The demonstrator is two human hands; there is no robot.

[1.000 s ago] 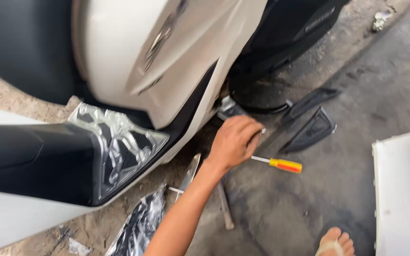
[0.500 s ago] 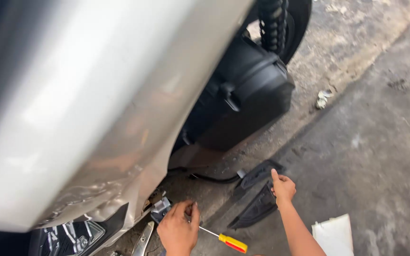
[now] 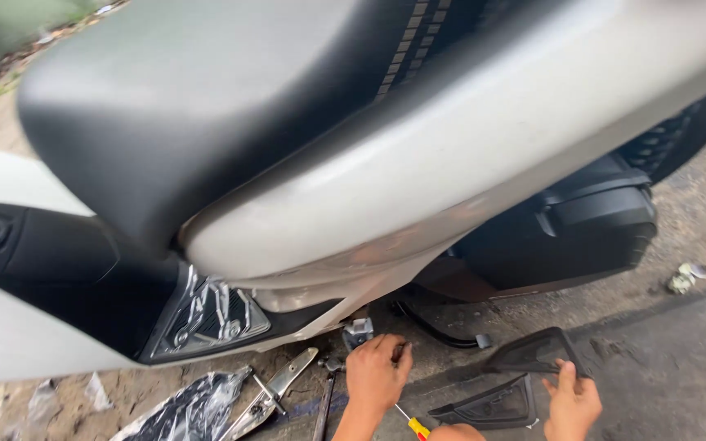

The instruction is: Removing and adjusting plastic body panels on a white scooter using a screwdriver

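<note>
Left hand (image 3: 376,371): fingers curled, knuckles up, set on ground just under scooter's lower edge; whether anything is gripped cannot be told, palm hidden.
Right hand (image 3: 572,402): fingers closed lightly on near edge of black plastic panel (image 3: 533,353), thumb on top.
Panel: triangular, ribbed, lifted slightly off pavement, at lower right.
Second black panel (image 3: 492,406): lain flat, just beside the first, between both hands.
Screwdriver (image 3: 412,422): yellow-orange handle, thin shaft, lain on ground just below left hand.
Scooter (image 3: 386,171): white body, black seat, fills upper frame.
Metal bracket (image 3: 278,388): possibly a footpeg, seen left of left hand.
Black cable (image 3: 439,331): looped on ground under scooter.
</note>
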